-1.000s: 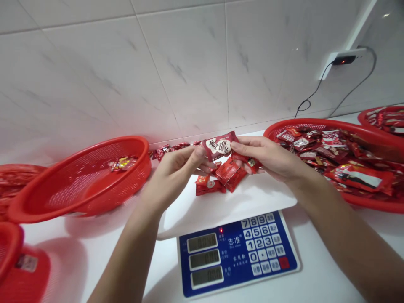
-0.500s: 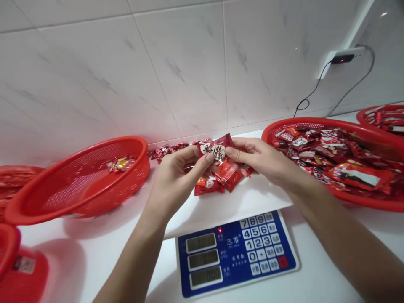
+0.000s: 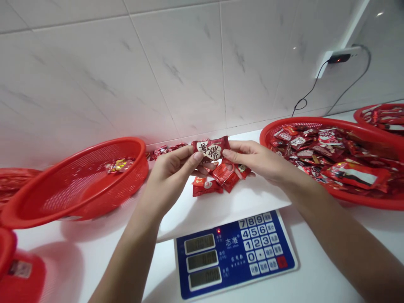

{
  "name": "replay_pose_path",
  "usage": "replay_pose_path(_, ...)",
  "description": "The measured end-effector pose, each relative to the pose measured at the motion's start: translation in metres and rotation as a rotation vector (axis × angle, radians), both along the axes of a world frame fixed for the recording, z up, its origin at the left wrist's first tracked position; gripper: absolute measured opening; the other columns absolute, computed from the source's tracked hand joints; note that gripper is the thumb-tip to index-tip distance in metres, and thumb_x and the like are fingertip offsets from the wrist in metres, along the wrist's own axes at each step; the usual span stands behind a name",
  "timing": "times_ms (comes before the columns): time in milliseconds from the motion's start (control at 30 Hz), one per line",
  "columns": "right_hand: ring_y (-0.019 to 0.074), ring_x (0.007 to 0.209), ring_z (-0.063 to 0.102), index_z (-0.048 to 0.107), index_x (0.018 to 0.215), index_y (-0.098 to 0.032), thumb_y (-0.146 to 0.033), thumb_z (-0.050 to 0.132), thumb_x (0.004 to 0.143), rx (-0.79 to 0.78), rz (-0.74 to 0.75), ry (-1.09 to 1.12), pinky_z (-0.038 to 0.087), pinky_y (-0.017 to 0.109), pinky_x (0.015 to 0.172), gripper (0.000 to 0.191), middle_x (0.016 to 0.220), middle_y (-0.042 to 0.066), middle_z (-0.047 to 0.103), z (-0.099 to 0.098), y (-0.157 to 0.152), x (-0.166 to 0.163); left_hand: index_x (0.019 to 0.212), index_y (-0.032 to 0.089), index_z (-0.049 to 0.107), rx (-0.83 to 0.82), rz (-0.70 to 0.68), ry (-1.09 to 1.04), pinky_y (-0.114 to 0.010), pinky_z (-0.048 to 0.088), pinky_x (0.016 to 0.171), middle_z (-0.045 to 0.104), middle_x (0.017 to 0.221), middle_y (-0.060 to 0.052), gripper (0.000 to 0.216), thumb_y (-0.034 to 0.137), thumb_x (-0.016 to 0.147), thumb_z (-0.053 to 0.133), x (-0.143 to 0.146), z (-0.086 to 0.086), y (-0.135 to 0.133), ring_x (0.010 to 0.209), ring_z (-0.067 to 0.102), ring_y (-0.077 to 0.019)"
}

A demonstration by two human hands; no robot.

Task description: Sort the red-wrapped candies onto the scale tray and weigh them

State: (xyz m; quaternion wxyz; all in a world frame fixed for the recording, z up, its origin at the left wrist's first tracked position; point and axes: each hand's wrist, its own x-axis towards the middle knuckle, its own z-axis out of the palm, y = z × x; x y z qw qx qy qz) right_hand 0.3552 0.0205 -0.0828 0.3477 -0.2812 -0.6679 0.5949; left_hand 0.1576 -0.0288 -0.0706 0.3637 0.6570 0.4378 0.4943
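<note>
Both my hands hold one dark red candy packet (image 3: pixel 211 149) with a white label, above the white pan of a scale (image 3: pixel 221 208). My left hand (image 3: pixel 172 170) pinches its left end between thumb and forefinger. My right hand (image 3: pixel 257 160) pinches its right end, and a second small red candy (image 3: pixel 242 169) shows under its fingers. A few red wrapped candies (image 3: pixel 217 180) lie on the scale pan just below the hands.
The scale's blue keypad panel (image 3: pixel 235 254) faces me. A red mesh basket (image 3: pixel 63 198) with one candy (image 3: pixel 118 165) stands at left. A red basket (image 3: pixel 362 198) heaped with red candies stands at right. Loose candies (image 3: pixel 164 149) lie along the tiled wall. A wall socket (image 3: pixel 337 57) holds a black cable.
My left hand closed onto the packet's left end, and the packet turned level and shifted slightly left. The camera tilted a little.
</note>
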Motion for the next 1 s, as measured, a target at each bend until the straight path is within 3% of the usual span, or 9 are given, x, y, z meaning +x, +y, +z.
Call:
replay_pose_path(133, 0.0094, 0.057, 0.045, 0.070, 0.101, -0.014, -0.038, 0.067, 0.093, 0.071, -0.015, -0.103, 0.032, 0.025, 0.054, 0.026, 0.070, -0.003, 0.056, 0.002, -0.001, 0.003, 0.085, 0.017, 0.077, 0.022, 0.042, 0.083, -0.021, 0.057, 0.058, 0.075, 0.075, -0.005, 0.021, 0.035, 0.093, 0.069, -0.006, 0.001, 0.001, 0.064, 0.068, -0.0145)
replay_pose_path(267, 0.0095, 0.060, 0.049, 0.069, 0.091, -0.014, -0.033, 0.061, 0.098, 0.130, -0.158, -0.233, 0.035, 0.025, 0.055, 0.022, 0.075, 0.000, 0.060, 0.006, 0.001, 0.011, 0.081, 0.017, 0.074, 0.052, 0.170, 0.174, -0.020, 0.053, 0.054, 0.070, 0.066, -0.003, 0.023, 0.035, 0.093, 0.067, -0.013, 0.001, 0.001, 0.059, 0.064, -0.0129)
replay_pose_path(367, 0.0082, 0.057, 0.048, 0.070, 0.095, -0.014, -0.030, 0.057, 0.101, 0.176, -0.254, -0.197, 0.034, 0.024, 0.051, 0.022, 0.075, 0.000, 0.057, 0.009, 0.004, 0.016, 0.087, 0.017, 0.076, 0.061, 0.186, 0.181, -0.021, 0.053, 0.055, 0.070, 0.066, -0.003, 0.021, 0.034, 0.093, 0.066, -0.013, 0.000, 0.000, 0.061, 0.064, -0.0135)
replay_pose_path(500, 0.0068, 0.048, 0.043, 0.068, 0.090, -0.014, -0.027, 0.054, 0.103, 0.215, -0.277, -0.117, 0.031, 0.024, 0.045, 0.023, 0.064, -0.004, 0.048, 0.011, 0.007, 0.018, 0.077, 0.017, 0.072, 0.048, 0.163, 0.207, -0.024, 0.053, 0.055, 0.069, 0.065, -0.004, 0.027, 0.037, 0.093, 0.063, -0.008, -0.003, 0.003, 0.060, 0.065, -0.0154)
replay_pose_path(600, 0.0063, 0.046, 0.041, 0.066, 0.085, -0.015, -0.033, 0.060, 0.100, 0.260, -0.285, -0.125, 0.029, 0.024, 0.044, 0.024, 0.061, -0.005, 0.047, 0.010, 0.008, 0.018, 0.084, 0.017, 0.074, 0.007, 0.190, 0.375, -0.026, 0.050, 0.052, 0.073, 0.065, -0.005, 0.026, 0.040, 0.091, 0.064, -0.013, -0.004, 0.007, 0.056, 0.064, -0.0167)
replay_pose_path(733, 0.0058, 0.045, 0.041, 0.066, 0.086, -0.014, -0.033, 0.061, 0.100, 0.278, -0.276, -0.123, 0.026, 0.025, 0.044, 0.024, 0.061, -0.005, 0.047, 0.010, 0.007, 0.017, 0.093, 0.020, 0.077, 0.039, 0.377, 0.602, -0.026, 0.043, 0.048, 0.072, 0.060, -0.002, 0.019, 0.036, 0.087, 0.068, -0.027, 0.001, 0.007, 0.051, 0.060, -0.0167)
replay_pose_path(867, 0.0063, 0.045, 0.039, 0.066, 0.086, -0.015, -0.037, 0.062, 0.099, 0.278, -0.267, -0.110, 0.024, 0.026, 0.045, 0.026, 0.060, -0.006, 0.046, 0.010, 0.005, 0.017, 0.088, 0.022, 0.078, 0.171, 0.417, 0.514, -0.025, 0.044, 0.051, 0.071, 0.063, -0.001, 0.017, 0.035, 0.089, 0.067, -0.028, 0.009, -0.002, 0.057, 0.063, -0.0155)
replay_pose_path(1000, 0.0072, 0.047, 0.037, 0.065, 0.087, -0.016, -0.041, 0.064, 0.098, 0.289, -0.243, -0.107, 0.022, 0.026, 0.045, 0.027, 0.059, -0.006, 0.044, 0.010, 0.003, 0.016, 0.089, 0.021, 0.077, 0.176, 0.367, 0.445, -0.025, 0.046, 0.052, 0.070, 0.064, -0.001, 0.017, 0.034, 0.089, 0.066, -0.018, 0.009, -0.009, 0.059, 0.063, -0.0146)
